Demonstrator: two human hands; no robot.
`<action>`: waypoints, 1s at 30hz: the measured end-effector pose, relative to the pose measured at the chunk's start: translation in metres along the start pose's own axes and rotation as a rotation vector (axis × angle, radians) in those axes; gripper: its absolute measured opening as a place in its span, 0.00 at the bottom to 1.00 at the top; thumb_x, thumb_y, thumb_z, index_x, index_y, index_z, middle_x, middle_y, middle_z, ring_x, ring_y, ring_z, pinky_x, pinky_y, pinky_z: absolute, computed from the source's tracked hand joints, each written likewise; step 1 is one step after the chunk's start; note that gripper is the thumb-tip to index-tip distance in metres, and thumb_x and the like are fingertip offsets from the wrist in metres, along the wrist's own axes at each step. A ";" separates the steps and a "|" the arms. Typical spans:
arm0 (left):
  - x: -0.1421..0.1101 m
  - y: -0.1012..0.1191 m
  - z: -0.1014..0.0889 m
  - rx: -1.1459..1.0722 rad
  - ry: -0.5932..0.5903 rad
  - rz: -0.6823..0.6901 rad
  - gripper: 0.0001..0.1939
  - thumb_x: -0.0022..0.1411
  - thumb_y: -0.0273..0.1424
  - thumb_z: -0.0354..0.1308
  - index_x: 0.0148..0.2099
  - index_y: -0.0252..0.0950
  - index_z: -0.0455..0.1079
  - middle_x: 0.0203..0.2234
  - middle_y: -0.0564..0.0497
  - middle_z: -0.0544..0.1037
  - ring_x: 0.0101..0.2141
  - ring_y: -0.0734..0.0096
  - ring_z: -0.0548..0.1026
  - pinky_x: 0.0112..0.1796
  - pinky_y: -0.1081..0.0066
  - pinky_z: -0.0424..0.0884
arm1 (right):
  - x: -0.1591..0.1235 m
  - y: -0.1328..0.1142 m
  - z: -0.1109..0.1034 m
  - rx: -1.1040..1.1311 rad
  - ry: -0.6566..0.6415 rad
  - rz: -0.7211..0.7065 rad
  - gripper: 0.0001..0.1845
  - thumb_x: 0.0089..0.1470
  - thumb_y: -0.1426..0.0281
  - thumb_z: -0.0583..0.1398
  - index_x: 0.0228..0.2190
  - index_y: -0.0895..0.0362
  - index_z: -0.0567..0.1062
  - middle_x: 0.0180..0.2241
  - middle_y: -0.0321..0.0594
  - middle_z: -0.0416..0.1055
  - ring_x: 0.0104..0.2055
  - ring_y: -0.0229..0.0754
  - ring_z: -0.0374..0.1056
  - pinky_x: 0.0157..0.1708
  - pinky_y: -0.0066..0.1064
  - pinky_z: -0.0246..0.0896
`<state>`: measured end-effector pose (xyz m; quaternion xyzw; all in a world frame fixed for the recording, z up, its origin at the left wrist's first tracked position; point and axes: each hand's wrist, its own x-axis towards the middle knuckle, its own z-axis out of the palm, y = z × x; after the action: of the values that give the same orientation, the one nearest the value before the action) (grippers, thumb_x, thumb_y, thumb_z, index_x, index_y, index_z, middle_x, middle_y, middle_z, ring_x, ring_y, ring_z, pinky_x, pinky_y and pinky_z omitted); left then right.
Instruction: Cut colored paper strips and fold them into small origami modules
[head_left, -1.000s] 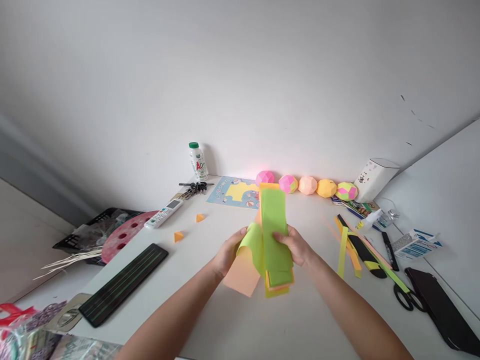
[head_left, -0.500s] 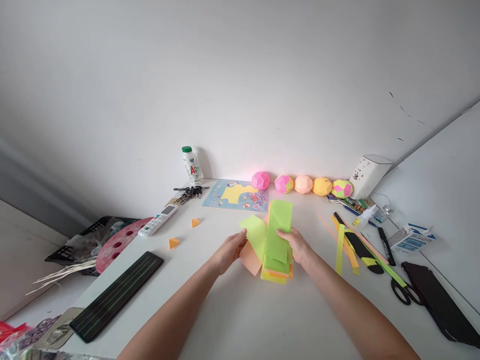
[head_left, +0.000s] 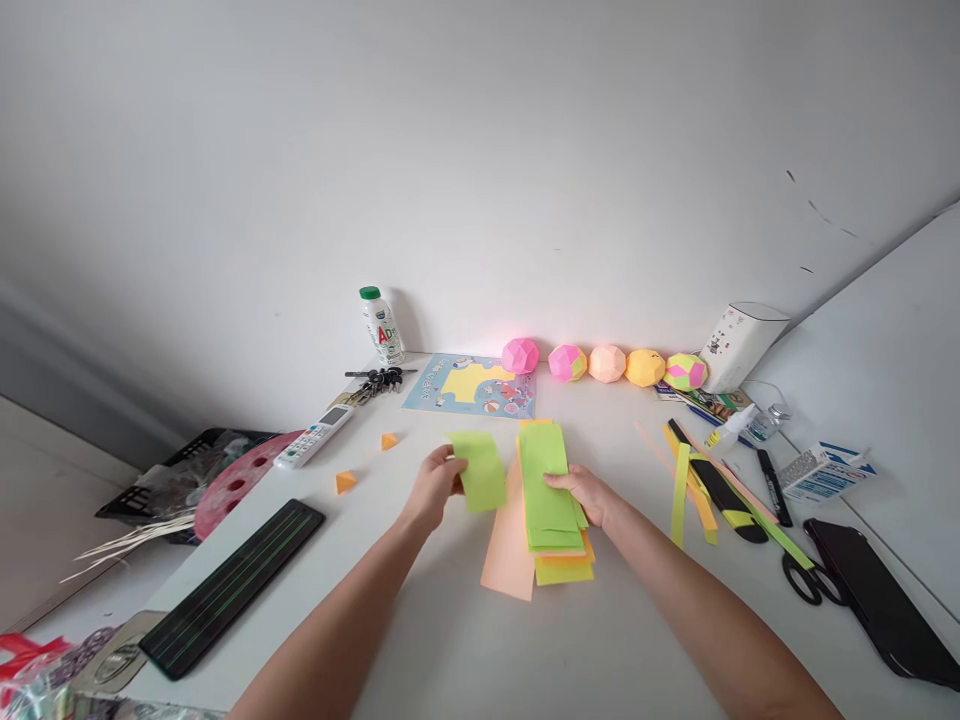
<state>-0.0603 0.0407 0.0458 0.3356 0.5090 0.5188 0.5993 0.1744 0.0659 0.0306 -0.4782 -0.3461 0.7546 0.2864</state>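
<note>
Lime-green paper fills both hands above the middle of a white desk. A left hand pinches a small green sheet between thumb and fingers, its grip closed on the sheet's left edge. A right hand has its grip clenched on the right side of a paper stack, thumb on top, with green uppermost and orange and yellow layers showing at the lower end. A long peach sheet slants out from under the stack's left side, between the two hands.

Along the desk's far edge, a pink faceted ball rests on the corner of a printed blue card, with four more faceted balls lined up to its right. A white bottle stands at the far left corner, behind keys. Near the left edge lie a remote control, two small orange pieces and a black ridged strip. Toward the right edge are paper strips, a utility knife, black-handled scissors, a marker and a dark phone.
</note>
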 end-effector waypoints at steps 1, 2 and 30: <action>0.000 0.003 -0.002 -0.033 -0.002 0.031 0.13 0.48 0.31 0.58 0.39 0.35 0.64 0.24 0.51 0.76 0.22 0.71 0.75 0.24 0.74 0.70 | 0.000 0.000 0.001 -0.009 0.003 0.007 0.08 0.42 0.74 0.63 0.30 0.59 0.73 0.28 0.43 0.77 0.30 0.45 0.74 0.36 0.39 0.68; -0.001 0.006 -0.003 -0.072 -0.027 0.061 0.13 0.49 0.32 0.58 0.38 0.36 0.63 0.25 0.52 0.76 0.22 0.72 0.75 0.23 0.74 0.69 | 0.000 0.000 0.001 -0.018 0.001 0.011 0.09 0.42 0.74 0.63 0.30 0.60 0.73 0.28 0.43 0.77 0.30 0.46 0.74 0.36 0.39 0.69; 0.011 0.004 -0.012 -0.095 -0.140 0.309 0.34 0.53 0.57 0.47 0.52 0.36 0.65 0.50 0.41 0.69 0.52 0.56 0.65 0.47 0.63 0.63 | -0.086 -0.097 0.045 -1.794 -0.025 -0.410 0.12 0.43 0.80 0.59 0.30 0.53 0.70 0.20 0.34 0.63 0.21 0.40 0.61 0.21 0.27 0.46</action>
<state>-0.0737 0.0505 0.0430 0.4164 0.3833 0.6037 0.5614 0.1753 0.0463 0.1667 -0.4421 -0.8829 0.1428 -0.0676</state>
